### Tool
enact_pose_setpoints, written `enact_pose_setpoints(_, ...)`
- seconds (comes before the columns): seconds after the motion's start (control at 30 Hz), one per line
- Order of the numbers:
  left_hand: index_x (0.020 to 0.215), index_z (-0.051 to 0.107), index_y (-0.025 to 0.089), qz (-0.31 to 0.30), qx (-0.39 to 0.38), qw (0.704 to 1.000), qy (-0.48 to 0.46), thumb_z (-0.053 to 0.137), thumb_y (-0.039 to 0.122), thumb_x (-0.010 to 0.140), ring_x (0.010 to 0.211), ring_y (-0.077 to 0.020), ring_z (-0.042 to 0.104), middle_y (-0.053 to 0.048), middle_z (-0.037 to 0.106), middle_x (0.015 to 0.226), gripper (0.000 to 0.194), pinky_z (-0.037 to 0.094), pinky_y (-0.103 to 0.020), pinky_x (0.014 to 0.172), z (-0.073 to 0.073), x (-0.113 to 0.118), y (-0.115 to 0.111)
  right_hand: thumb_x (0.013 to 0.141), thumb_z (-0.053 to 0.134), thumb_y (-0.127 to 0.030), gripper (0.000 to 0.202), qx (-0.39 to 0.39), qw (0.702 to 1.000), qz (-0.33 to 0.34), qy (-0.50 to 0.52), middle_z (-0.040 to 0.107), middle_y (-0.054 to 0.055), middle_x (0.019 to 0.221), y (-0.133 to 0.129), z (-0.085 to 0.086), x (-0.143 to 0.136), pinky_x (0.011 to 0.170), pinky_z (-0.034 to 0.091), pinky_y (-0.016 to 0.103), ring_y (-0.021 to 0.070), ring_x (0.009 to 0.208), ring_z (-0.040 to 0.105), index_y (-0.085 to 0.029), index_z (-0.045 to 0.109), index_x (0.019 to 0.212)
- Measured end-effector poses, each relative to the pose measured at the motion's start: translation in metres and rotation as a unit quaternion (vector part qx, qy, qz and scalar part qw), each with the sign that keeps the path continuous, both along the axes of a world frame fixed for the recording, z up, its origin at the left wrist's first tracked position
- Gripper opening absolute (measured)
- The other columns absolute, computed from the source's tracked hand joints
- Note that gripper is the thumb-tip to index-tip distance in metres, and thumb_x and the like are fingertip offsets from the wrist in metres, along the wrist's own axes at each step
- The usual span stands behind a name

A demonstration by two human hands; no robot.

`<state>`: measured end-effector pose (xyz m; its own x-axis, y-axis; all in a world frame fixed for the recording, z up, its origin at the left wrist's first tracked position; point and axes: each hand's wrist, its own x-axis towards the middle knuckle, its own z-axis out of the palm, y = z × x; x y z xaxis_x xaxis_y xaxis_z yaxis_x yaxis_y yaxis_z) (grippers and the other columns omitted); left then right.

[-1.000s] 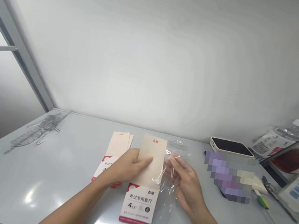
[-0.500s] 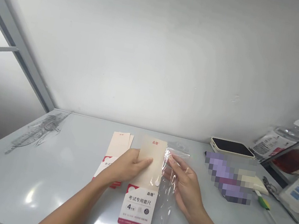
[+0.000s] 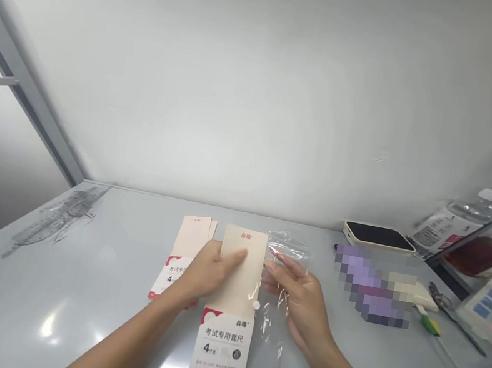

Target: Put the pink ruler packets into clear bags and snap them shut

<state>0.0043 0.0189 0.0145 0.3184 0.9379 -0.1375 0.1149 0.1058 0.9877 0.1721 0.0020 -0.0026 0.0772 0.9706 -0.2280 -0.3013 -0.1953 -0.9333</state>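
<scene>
The left hand (image 3: 206, 271) has a narrow grip on a cream card (image 3: 239, 281), its thumb laid across the card's front and its fingers hidden behind. The card, whose lower end is white and red with printed characters, is the landmark here. Immediately to its right, the right hand (image 3: 308, 303) has its thumb and fingertips drawn close together at the upper part of a clear plastic bag (image 3: 267, 346); whether those fingertips also touch the card's right edge, I cannot tell. The bag spreads rightward from the card. Near the card's left side, partly behind the left forearm, lie similar cards (image 3: 191, 239), overlapping. Grey tabletop (image 3: 107, 267) runs from these well left of the card, to a dark drawing (image 3: 60, 218) by the table's left edge. Beyond the card's top end, the table meets the wall (image 3: 242, 94). Well right of the card are a blurred purple item (image 3: 366, 284) and, farther back, a phone (image 3: 379, 237).
</scene>
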Motion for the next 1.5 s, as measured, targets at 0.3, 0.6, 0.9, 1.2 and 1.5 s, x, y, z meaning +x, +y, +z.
enact_pose_setpoints(0.3,0.086,0.062,0.011,-0.025,0.02,0.999,0.004,0.048,0.048,0.079,0.067,-0.0194,0.062,-0.011,0.066,0.08,0.041,0.047,-0.027,0.054,0.003,0.003,-0.004,0.06,0.074,-0.033,0.051,-0.009,1.0,0.006,0.013,0.069,0.005,0.082,-0.001,-0.001,-0.004,0.066,0.05,0.03,0.0191,0.073,0.063,-0.017,0.061,0.106)
enact_pose_setpoints(0.6,0.077,0.058,0.012,0.126,0.097,0.987,0.024,0.045,0.049,0.08,0.064,-0.0179,0.059,-0.008,0.064,0.075,0.04,0.044,-0.025,0.053,-0.01,0.015,-0.007,0.062,0.072,-0.036,0.04,0.0,0.993,0.116,0.025,0.068,0.005,0.088,-0.004,0.002,-0.004,0.069,0.048,0.029,0.0192,0.077,0.063,-0.019,0.064,0.097)
enact_pose_setpoints(0.9,0.119,0.04,0.02,0.125,0.018,0.982,-0.144,0.052,0.044,0.078,0.068,-0.0172,0.061,-0.006,0.064,0.083,0.049,0.047,-0.028,0.06,0.003,0.011,-0.003,0.066,0.069,-0.038,0.027,0.023,0.994,0.107,0.021,0.068,0.004,0.074,-0.004,0.003,-0.003,0.063,0.048,0.029,0.0182,0.065,0.063,-0.017,0.064,0.083)
enact_pose_setpoints(1.2,0.063,0.054,0.014,0.065,0.04,0.997,0.03,0.06,0.048,0.067,0.049,-0.0101,0.048,0.001,0.054,0.054,0.034,0.034,-0.022,0.047,-0.01,0.004,0.005,0.065,0.069,-0.04,0.034,0.052,0.987,0.154,-0.015,0.07,0.009,0.08,0.0,0.01,0.005,0.069,0.049,0.036,0.0241,0.073,0.064,-0.014,0.067,0.086)
enact_pose_setpoints(1.5,0.061,0.043,0.019,0.093,0.147,0.974,0.147,0.044,0.052,0.077,0.046,-0.0094,0.042,0.005,0.043,0.049,0.037,0.029,-0.021,0.045,-0.009,0.006,0.002,0.065,0.069,-0.04,0.036,0.062,0.994,0.086,-0.012,0.069,0.009,0.09,-0.003,0.009,0.0,0.07,0.051,0.037,0.0261,0.079,0.065,-0.017,0.064,0.092)
